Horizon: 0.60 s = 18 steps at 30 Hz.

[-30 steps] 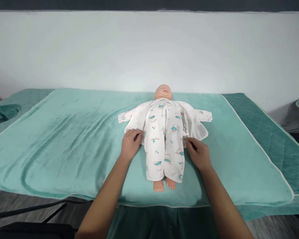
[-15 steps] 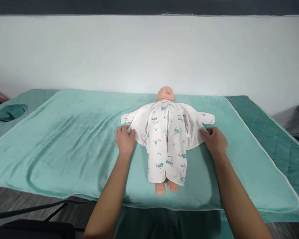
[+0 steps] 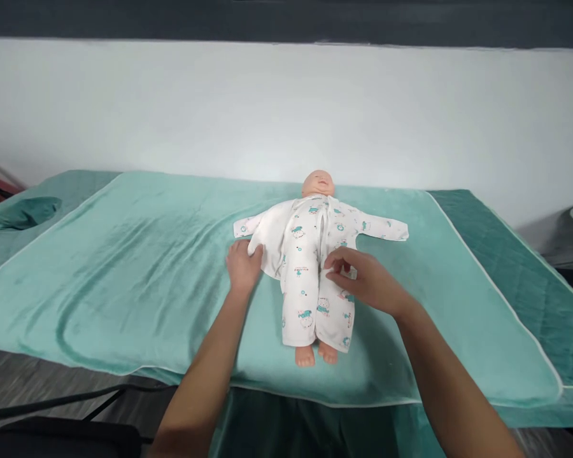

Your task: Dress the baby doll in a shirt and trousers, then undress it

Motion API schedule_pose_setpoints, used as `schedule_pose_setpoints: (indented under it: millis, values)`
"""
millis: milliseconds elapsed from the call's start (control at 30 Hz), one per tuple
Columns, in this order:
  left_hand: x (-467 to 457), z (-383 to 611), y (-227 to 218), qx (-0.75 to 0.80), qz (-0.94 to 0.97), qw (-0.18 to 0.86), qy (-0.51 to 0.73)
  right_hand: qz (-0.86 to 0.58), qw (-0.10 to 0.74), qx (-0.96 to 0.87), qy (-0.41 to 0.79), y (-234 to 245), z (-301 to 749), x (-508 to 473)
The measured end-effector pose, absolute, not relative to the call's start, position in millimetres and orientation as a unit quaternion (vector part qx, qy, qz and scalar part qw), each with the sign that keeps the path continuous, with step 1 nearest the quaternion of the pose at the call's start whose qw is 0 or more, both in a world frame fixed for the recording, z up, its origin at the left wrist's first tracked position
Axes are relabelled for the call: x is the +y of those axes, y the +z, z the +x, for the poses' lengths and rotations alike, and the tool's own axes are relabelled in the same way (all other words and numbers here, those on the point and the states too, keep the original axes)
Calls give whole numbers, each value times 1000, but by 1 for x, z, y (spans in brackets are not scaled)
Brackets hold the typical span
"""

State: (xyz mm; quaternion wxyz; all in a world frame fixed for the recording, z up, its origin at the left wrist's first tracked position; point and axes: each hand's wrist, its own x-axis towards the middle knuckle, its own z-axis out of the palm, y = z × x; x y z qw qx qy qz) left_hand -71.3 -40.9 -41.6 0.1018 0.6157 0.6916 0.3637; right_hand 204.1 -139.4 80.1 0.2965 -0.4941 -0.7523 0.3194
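A baby doll (image 3: 318,183) lies on its back, head toward the wall, bare feet (image 3: 305,355) toward me. It wears white printed baby clothes: long trouser legs (image 3: 298,312) and an open-fronted top whose sleeves (image 3: 384,228) stretch out to both sides. On the left, the top's plain inner flap (image 3: 270,245) is spread open, its edge pinched in my left hand (image 3: 244,264). The right flap lies across the doll's front. My right hand (image 3: 365,278) is over the doll's middle, thumb and forefinger at that flap's edge, hiding part of it.
A light green sheet (image 3: 138,267) covers the padded bed, with darker quilted green cloth (image 3: 501,267) at the right. An oval opening (image 3: 26,213) is at the far left. Behind stands a white wall (image 3: 286,108). A black object (image 3: 62,439) is at lower left.
My right hand has moved left and inward, bringing the right flap of the top over the doll's front. My left hand stays on the left flap.
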Motion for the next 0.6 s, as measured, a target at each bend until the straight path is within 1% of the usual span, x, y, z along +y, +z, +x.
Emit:
schedule_pose_setpoints:
  millis: [67,133,233,267,333,400,467,533,600]
  values:
    - [-46,-71,-40,647,622,148,416,-504,301,-743,322,76,210,-145]
    - [-52,-69,-36,597,614,216,470,-519,331,-726,306,68,218,-146]
    - [-62,-62,-28,551,584,308,511,-554,387,-698,238,57,223,-140]
    - [-65,-58,-25,540,578,329,516,-560,391,-697,219,55,223,-138]
    - [-71,-49,-17,508,580,354,529,-557,365,-719,201,51,220,-136]
    - [-77,-37,-8,459,609,350,544,-539,325,-750,205,49,218,-136]
    - [-82,-25,2,405,667,311,542,-517,302,-768,225,49,219,-135]
    - [-86,-15,10,347,753,244,503,-499,301,-770,259,50,223,-129]
    - [-90,-9,15,287,836,178,433,-504,320,-754,272,52,227,-115]
